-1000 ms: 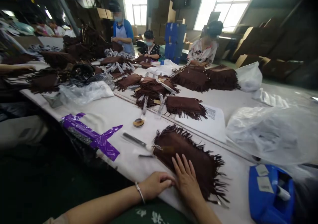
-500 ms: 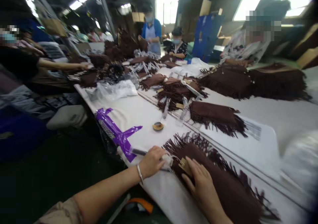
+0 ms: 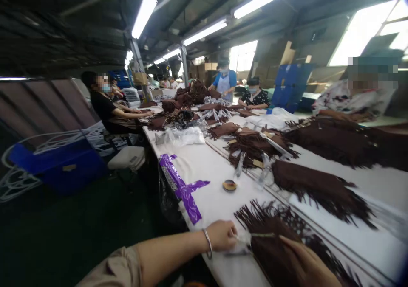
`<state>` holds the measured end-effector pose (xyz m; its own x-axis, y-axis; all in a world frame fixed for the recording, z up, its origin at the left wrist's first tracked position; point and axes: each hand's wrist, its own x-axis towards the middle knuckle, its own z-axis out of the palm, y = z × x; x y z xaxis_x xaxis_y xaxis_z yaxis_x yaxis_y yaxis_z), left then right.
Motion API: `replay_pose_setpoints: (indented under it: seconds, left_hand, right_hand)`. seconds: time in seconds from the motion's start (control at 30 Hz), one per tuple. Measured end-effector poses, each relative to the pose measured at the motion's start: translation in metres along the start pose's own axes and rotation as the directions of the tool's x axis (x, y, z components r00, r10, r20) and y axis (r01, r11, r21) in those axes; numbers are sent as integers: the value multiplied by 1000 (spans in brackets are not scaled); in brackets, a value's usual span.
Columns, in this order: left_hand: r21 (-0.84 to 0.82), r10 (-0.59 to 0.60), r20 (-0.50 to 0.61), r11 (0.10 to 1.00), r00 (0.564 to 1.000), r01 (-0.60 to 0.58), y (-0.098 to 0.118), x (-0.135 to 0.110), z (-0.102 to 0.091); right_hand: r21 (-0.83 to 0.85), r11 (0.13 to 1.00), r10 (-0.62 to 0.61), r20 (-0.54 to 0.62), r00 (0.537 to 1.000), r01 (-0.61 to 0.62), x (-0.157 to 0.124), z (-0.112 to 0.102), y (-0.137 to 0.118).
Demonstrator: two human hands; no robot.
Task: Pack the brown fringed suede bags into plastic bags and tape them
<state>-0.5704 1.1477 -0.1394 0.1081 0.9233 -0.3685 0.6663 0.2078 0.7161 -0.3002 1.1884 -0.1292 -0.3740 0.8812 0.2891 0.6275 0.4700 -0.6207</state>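
A dark brown fringed suede piece (image 3: 274,232) lies on the white table (image 3: 207,198) at the bottom of the view, cut off by the frame edge. My left hand (image 3: 219,236), with a metal bangle at the wrist, is closed on a small translucent white item at the suede's fringed end. A thin strip and a thin dark object stick out past it; both are too blurred to name. My right hand (image 3: 306,263) rests on the suede at the bottom edge, blurred, with only its fingers showing.
Another fringed suede piece (image 3: 312,189) lies on a white sheet (image 3: 344,223) to the right. A small round tin (image 3: 229,185) and purple-taped black packaging (image 3: 181,185) sit nearby. Co-workers (image 3: 108,100) sit along the long table. A blue crate (image 3: 54,168) stands at left.
The view has swung upward, showing the ceiling lights. My left hand has moved from beside my right hand to the suede's fringed end, now closed on a small white item.
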Motion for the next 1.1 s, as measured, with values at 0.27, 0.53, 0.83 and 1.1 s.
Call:
replay_pose_setpoints:
  seconds: [0.27,0.53,0.83,1.1]
  left_hand:
    - [-755,-136,396,515,908,406,14,2,49]
    - [-933,-292,182,249,939,259,48,5,107]
    - [-780,-73,407,491,910,388,25,-12,52]
    - [-748,-39,460,521,887,411,39,-9,76]
  right_hand:
    - [-153,985,68,-53,996,-75,-38,-3,3]
    - [-276,946,225,186,956,-169,-47,-2,22]
    - [-464,880,251,280,926,-98,-41,6,5]
    - [-339,936,149,125,981,-99,-47,4,17]
